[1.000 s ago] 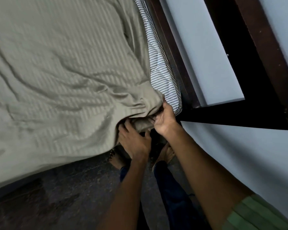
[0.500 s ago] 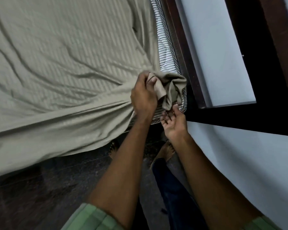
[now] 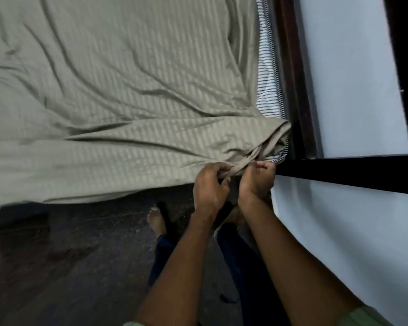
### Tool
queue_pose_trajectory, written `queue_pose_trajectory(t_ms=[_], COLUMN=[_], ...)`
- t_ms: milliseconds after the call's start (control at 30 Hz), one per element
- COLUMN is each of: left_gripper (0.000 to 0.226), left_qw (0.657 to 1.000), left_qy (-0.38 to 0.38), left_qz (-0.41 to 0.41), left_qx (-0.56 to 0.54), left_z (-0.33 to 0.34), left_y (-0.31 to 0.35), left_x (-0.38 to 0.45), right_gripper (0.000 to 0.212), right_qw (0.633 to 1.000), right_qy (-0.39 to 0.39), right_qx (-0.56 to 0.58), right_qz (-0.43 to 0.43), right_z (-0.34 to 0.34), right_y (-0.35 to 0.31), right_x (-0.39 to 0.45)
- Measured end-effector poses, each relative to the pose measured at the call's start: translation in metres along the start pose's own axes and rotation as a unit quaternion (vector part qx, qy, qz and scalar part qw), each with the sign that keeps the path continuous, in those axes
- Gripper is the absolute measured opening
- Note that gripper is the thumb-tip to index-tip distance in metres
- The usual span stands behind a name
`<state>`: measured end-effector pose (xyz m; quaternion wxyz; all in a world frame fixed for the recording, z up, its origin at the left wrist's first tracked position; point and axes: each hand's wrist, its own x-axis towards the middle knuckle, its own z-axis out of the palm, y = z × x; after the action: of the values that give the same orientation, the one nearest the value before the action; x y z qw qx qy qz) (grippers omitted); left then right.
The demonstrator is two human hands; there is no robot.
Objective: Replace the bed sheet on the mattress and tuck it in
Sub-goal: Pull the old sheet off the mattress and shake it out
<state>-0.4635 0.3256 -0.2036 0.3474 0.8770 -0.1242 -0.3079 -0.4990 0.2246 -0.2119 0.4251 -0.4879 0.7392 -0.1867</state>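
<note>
Left hand and right hand, side by side, each hold a curled grip.

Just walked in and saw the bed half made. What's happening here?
A person is fitting the olive bed sheet over the mattress corner beside the dark bed frame. Left hand and right hand both grip the bunched sheet corner. The striped mattress edge is exposed, so the corner isn't tucked yet.

I see a matt, wrinkled, woven-stripe cloth bed sheet, striped fabric mattress, glossy dark wood frame.
</note>
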Motion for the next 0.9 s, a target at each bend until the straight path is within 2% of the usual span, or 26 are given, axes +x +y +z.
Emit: queue_pose_trajectory(t_ms=[100, 233, 400, 533, 733, 900], left_gripper=[0.022, 0.02, 0.02, 0.016, 0.012, 0.012], left_qw=[0.999, 0.998, 0.993, 0.99, 0.989, 0.985], left_qy=[0.041, 0.048, 0.084, 0.1, 0.105, 0.124], left_qz=[-0.03, -0.042, -0.073, -0.087, -0.102, -0.111], left_qx=[-0.015, -0.013, -0.029, -0.04, 0.003, 0.035], left_z=[-0.028, -0.082, -0.183, -0.278, -0.411, -0.494], left_y=[-0.033, -0.077, -0.148, -0.215, -0.31, -0.363], left_x=[-0.012, -0.009, -0.009, -0.021, -0.035, -0.031], right_gripper=[0.008, 0.009, 0.007, 0.005, 0.004, 0.003], right_qw=[0.993, 0.969, 0.939, 0.92, 0.895, 0.872], right_qy=[-0.047, -0.147, -0.24, -0.274, -0.323, -0.35], right_qx=[-0.011, -0.09, -0.159, -0.189, -0.199, -0.214], right_qz=[-0.104, -0.176, -0.189, -0.208, -0.234, -0.266], right_z=[0.018, 0.059, 0.115, 0.168, 0.247, 0.302], right_y=[0.009, 0.027, 0.038, 0.05, 0.059, 0.06], right_x=[-0.042, -0.107, -0.218, -0.312, -0.456, -0.532])
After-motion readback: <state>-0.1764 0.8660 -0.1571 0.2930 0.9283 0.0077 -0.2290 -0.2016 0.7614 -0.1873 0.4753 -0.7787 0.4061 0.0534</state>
